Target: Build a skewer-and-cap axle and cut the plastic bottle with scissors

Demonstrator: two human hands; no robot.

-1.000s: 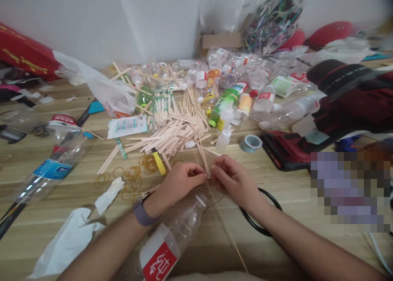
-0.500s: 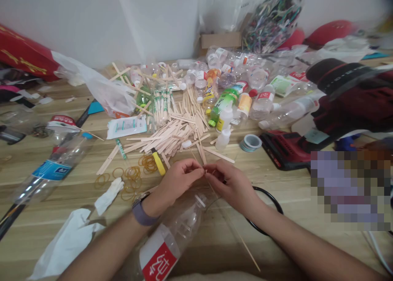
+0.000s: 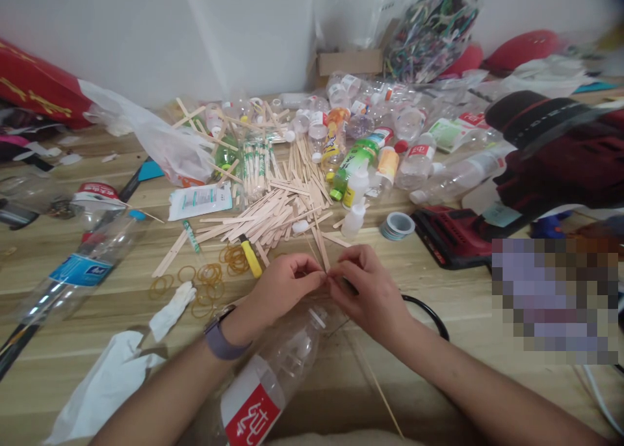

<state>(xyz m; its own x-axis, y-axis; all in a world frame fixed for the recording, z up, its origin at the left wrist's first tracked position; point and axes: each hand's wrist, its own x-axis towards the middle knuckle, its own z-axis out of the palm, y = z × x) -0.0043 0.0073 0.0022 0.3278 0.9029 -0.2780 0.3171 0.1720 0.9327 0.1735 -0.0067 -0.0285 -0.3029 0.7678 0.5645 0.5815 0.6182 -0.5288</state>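
My left hand [image 3: 283,288] and my right hand [image 3: 368,290] meet fingertip to fingertip over the wooden floor, both pinched shut on a thin wooden skewer [image 3: 377,394] that slants down towards me. A flat craft stick [image 3: 322,249] stands up between the fingertips. A clear plastic bottle with a red label [image 3: 273,381] lies under my left wrist, which wears a watch with a purple band. Beyond the hands is a heap of craft sticks [image 3: 273,212].
Rubber bands [image 3: 209,280] and a yellow-handled knife [image 3: 250,254] lie left of the hands. Several plastic bottles [image 3: 370,147], a tape roll [image 3: 398,225], a red tool case [image 3: 453,238], a black ring [image 3: 429,316], white tissue [image 3: 112,381] and a large bottle [image 3: 82,264] surround them.
The hands stay pinched together and shift only slightly. The skewer's near end has swung left and right between frames.
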